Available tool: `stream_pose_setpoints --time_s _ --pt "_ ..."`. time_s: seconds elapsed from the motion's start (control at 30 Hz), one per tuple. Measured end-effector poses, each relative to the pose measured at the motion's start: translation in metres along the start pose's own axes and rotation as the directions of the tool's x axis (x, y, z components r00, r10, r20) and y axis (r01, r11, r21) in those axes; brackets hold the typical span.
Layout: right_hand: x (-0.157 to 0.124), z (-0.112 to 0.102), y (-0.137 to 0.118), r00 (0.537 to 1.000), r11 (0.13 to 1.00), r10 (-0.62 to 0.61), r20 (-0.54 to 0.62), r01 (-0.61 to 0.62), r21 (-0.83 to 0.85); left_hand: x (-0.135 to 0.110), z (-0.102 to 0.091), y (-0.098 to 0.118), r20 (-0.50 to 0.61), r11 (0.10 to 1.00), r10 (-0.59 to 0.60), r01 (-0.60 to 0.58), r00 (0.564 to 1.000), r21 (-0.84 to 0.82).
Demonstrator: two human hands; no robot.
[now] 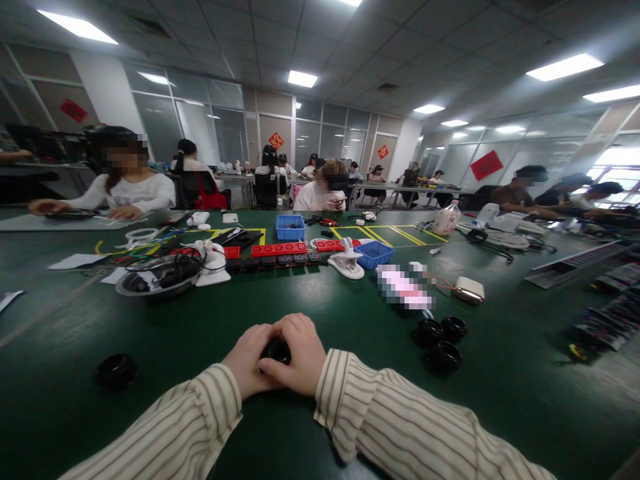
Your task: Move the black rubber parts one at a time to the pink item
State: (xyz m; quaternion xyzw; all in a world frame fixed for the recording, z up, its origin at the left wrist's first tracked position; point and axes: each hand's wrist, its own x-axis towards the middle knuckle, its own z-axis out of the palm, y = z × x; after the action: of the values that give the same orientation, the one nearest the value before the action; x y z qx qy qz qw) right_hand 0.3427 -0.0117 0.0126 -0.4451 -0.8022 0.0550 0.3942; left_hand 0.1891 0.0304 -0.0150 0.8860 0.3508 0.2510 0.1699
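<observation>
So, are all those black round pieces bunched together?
No: three black pieces sit bunched on the right, but a lone black piece lies to the left, and the left hand and right hand hold another black piece.

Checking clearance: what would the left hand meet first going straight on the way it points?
Probably the right hand, already close against it around the black part; exact depth where they overlap is unclear.

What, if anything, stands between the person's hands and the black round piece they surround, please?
Nothing visible does: the left hand and the right hand are cupped around the black round piece, which shows in the gap between them. The hands hide much of it, so its underside cannot be judged.
</observation>
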Motion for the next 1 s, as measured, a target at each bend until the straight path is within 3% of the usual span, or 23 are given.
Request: stream_pose_setpoints --time_s 0.2,0.5,0.63,0.87,1.0 --pt "0.0013 0.0012 -0.0006 0.997 0.999 -0.015 0.073 0.018 -0.037 0.0029 -0.0027 0.0019 0.033 1.000 0.003 -0.003 0.999 -0.005" --pt "-0.0012 -0.0018 -0.0030 0.945 0.940 -0.320 0.074 0.306 0.150 0.0009 -0.0069 0.0032 0.109 0.985 0.090 -0.073 0.990 -0.154" --pt "-0.0009 -0.0046 -0.0061 0.965 0.959 -0.260 0.034 0.254 0.127 -0.0020 -0.0015 0.0002 0.040 0.990 0.070 -0.065 0.997 -0.125" --pt "-0.0003 0.0001 -0.0034 1.000 0.999 -0.010 0.011 0.010 -0.044 -0.0002 -0.0014 0.0023 -0.011 1.000 0.011 -0.011 1.000 0.011" --pt "0.0002 0.0010 -0.0033 0.999 0.998 -0.044 0.030 0.045 -0.041 0.0016 -0.0028 0.0028 0.012 0.999 0.020 -0.021 1.000 0.049"
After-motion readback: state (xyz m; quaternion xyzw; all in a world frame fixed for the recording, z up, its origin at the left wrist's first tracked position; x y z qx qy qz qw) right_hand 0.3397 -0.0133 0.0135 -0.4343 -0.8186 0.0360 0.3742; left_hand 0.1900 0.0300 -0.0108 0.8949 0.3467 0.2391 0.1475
